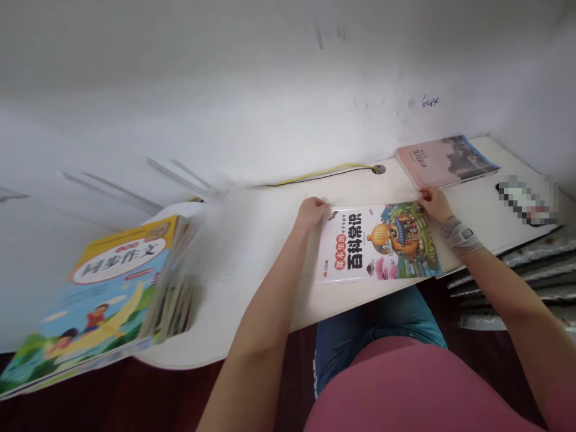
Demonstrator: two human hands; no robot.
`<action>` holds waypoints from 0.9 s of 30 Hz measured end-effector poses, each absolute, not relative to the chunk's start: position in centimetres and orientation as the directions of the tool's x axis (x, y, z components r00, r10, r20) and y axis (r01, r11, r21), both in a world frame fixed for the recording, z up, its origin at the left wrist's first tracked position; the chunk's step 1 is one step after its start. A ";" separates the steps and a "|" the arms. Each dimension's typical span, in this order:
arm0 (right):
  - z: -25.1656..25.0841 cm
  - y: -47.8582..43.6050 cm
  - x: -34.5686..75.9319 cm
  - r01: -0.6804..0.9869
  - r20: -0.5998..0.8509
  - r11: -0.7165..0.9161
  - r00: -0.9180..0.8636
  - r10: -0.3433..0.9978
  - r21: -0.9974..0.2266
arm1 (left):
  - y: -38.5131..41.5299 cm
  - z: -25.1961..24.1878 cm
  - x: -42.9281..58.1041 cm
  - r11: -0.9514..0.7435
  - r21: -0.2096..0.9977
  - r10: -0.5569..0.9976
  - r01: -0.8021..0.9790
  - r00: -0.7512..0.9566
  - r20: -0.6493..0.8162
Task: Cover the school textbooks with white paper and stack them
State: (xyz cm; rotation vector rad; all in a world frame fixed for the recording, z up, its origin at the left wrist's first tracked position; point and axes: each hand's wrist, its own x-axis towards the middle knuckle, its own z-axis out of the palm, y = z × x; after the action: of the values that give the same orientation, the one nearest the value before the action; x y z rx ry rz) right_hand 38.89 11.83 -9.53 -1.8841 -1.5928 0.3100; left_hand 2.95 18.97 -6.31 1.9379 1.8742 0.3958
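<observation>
A children's book [360, 252] with a white and colourful illustrated cover lies on the white table, turned sideways to my view. Clear plastic shows along its edges, like a transparent book cover. My left hand [314, 212] pinches the far left corner. At the far right corner, my right hand [434, 205] grips the edge with fingers closed; a grey band with a small watch face circles that wrist. What the fingertips press on exactly, paper or plastic, is hard to tell.
To the left, a thick stack of books [121, 288] has a yellow and blue cover on top. A pink-grey book [445, 162] and a phone [524, 201] lie at the right. Cables [324, 173] run along the wall to a table hole. Silvery packets [531, 282] sit below the right edge.
</observation>
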 end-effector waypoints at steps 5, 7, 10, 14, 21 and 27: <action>-9.1 12.3 36.4 0.852 0.243 -0.012 0.163 0.956 -0.524 | 18.0 -6.2 2.7 0.008 0.347 0.999 0.938 0.006 -0.040; -8.8 13.2 35.0 0.878 0.250 0.016 0.119 0.961 -0.479 | 17.6 -6.2 2.5 0.026 0.265 1.000 0.964 -0.022 -0.018; -8.4 15.0 32.9 0.912 0.260 0.049 0.064 0.963 -0.406 | 17.0 -6.3 2.4 0.031 0.159 0.999 0.987 -0.034 0.011; -8.2 16.9 31.0 0.942 0.271 0.081 0.010 0.962 -0.324 | 16.6 -6.4 2.1 0.037 0.066 0.998 0.997 -0.040 0.041; -8.9 17.2 31.4 0.949 0.321 0.102 0.000 0.947 -0.299 | 14.4 -5.1 4.0 -0.039 0.017 0.989 0.999 0.036 0.141; -9.1 17.1 31.5 0.948 0.347 0.110 0.001 0.938 -0.298 | 11.5 -6.2 9.4 -0.182 0.099 0.983 0.978 0.183 -0.008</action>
State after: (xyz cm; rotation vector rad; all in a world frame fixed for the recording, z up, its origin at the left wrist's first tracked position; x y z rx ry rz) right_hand 31.52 17.13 -9.10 -1.8307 -1.9395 -0.0309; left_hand 9.44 11.51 -6.18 2.3526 1.9550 0.0871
